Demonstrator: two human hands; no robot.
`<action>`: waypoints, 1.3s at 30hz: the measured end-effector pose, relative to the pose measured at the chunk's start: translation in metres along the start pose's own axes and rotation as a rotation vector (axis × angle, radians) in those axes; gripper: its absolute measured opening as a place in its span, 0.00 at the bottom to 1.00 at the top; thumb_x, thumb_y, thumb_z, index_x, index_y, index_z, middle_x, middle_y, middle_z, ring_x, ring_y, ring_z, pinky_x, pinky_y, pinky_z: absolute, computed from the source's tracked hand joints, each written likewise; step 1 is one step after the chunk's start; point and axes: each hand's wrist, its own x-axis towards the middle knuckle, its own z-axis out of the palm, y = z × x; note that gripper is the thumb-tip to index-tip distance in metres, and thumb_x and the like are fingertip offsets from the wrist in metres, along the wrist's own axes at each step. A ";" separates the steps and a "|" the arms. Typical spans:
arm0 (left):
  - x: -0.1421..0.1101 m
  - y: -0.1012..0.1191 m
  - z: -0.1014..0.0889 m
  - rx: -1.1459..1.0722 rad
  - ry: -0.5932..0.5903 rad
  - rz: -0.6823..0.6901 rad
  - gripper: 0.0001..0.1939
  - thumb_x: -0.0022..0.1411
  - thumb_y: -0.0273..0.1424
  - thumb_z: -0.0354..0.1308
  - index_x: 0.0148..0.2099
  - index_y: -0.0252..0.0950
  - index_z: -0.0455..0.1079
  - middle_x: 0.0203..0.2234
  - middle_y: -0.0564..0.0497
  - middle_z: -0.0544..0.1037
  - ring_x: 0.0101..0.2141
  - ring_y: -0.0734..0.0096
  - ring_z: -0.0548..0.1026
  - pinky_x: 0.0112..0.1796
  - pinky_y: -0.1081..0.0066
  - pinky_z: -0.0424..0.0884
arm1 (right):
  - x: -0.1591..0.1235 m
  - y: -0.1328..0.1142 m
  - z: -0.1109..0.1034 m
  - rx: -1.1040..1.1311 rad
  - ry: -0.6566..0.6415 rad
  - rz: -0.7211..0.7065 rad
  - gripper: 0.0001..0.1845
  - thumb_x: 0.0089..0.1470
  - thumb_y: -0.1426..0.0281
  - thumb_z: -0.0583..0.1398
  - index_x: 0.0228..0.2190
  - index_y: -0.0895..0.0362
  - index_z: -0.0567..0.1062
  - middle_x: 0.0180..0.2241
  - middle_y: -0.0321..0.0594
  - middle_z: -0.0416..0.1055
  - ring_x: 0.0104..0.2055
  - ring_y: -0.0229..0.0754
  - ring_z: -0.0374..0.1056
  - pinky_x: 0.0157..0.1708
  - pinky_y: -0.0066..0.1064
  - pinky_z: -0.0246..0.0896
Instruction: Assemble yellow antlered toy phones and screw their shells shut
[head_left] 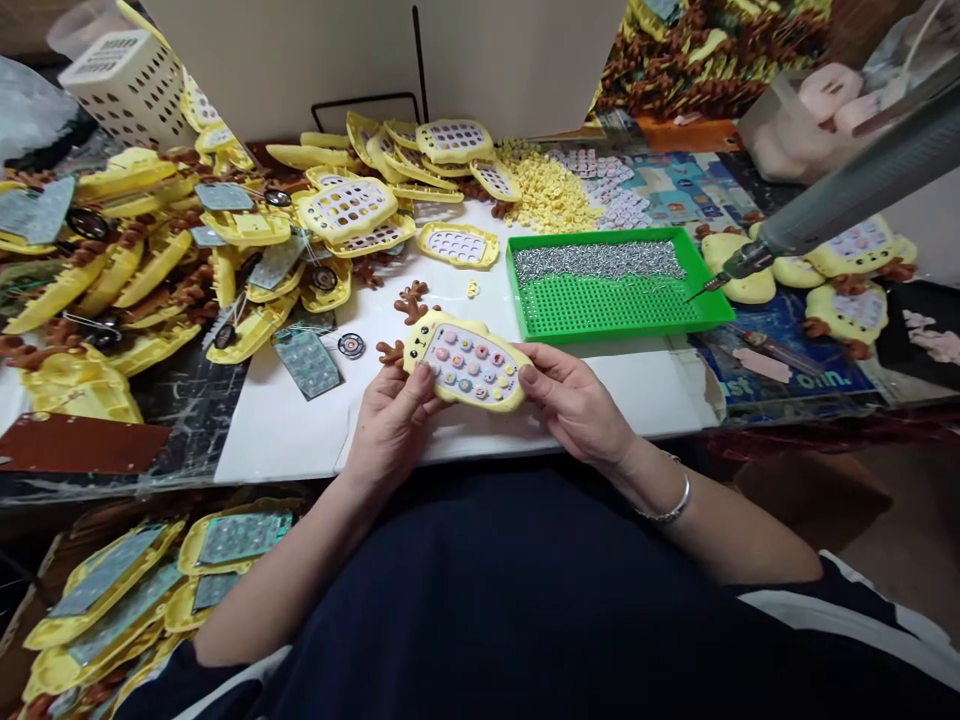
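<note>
Between my two hands is a yellow deer-shaped toy phone [471, 362] with brown antlers and several small pastel buttons, its button face up. My left hand [397, 410] grips the antler end, thumb on the front. At the other end my right hand [574, 400] pinches the edge, thumb on top. The toy is held above the white work surface [622, 390]. Left of it lie a green circuit board [307, 360] and a small round speaker [351, 345]. A tiny yellow piece [472, 288] rests just behind the toy.
Behind my right hand stands a green tray [615, 322] of screws. An electric screwdriver [795, 225] hangs over its right end. Yellow shells [135, 260] with wired parts pile up at left. Loose yellow buttons [551, 195] lie at the back. Finished-looking toys [847, 310] sit at right.
</note>
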 end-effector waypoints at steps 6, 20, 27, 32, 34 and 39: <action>-0.004 -0.006 0.009 0.004 -0.055 0.042 0.24 0.50 0.42 0.70 0.46 0.38 0.71 0.46 0.46 0.80 0.47 0.60 0.78 0.48 0.63 0.75 | -0.004 0.011 0.003 -0.076 0.014 -0.022 0.23 0.50 0.54 0.66 0.42 0.56 0.73 0.40 0.40 0.78 0.41 0.37 0.74 0.43 0.30 0.72; -0.013 0.021 -0.005 1.166 -0.443 0.799 0.11 0.61 0.35 0.61 0.44 0.35 0.74 0.24 0.52 0.75 0.26 0.71 0.70 0.27 0.72 0.65 | 0.001 -0.030 -0.009 -1.403 -0.256 -1.035 0.17 0.62 0.57 0.56 0.46 0.55 0.73 0.40 0.42 0.78 0.47 0.45 0.73 0.55 0.46 0.63; -0.018 0.014 -0.008 1.274 -0.493 0.917 0.12 0.68 0.28 0.48 0.51 0.32 0.66 0.33 0.45 0.73 0.33 0.64 0.70 0.35 0.66 0.69 | -0.005 -0.021 -0.006 -1.390 -0.309 -0.854 0.23 0.64 0.56 0.51 0.42 0.61 0.74 0.35 0.45 0.78 0.37 0.41 0.73 0.37 0.31 0.66; -0.019 0.012 -0.005 1.303 -0.512 1.010 0.11 0.66 0.25 0.48 0.49 0.30 0.65 0.29 0.47 0.71 0.29 0.65 0.66 0.31 0.66 0.66 | -0.006 -0.028 0.003 -1.618 -0.389 -0.873 0.25 0.67 0.59 0.46 0.35 0.63 0.75 0.29 0.45 0.75 0.30 0.43 0.68 0.32 0.34 0.60; -0.018 0.008 -0.004 1.281 -0.486 1.034 0.11 0.65 0.24 0.49 0.49 0.31 0.65 0.28 0.48 0.70 0.28 0.65 0.65 0.29 0.66 0.65 | -0.003 -0.027 0.002 -1.614 -0.429 -0.909 0.24 0.67 0.60 0.45 0.33 0.62 0.74 0.28 0.44 0.73 0.29 0.42 0.66 0.32 0.35 0.59; -0.017 0.002 -0.002 1.208 -0.445 1.043 0.12 0.63 0.25 0.50 0.49 0.34 0.65 0.26 0.51 0.69 0.26 0.66 0.64 0.28 0.66 0.63 | 0.005 -0.019 -0.009 -1.445 -0.440 -0.982 0.24 0.67 0.60 0.44 0.32 0.60 0.73 0.27 0.43 0.72 0.29 0.41 0.63 0.34 0.34 0.59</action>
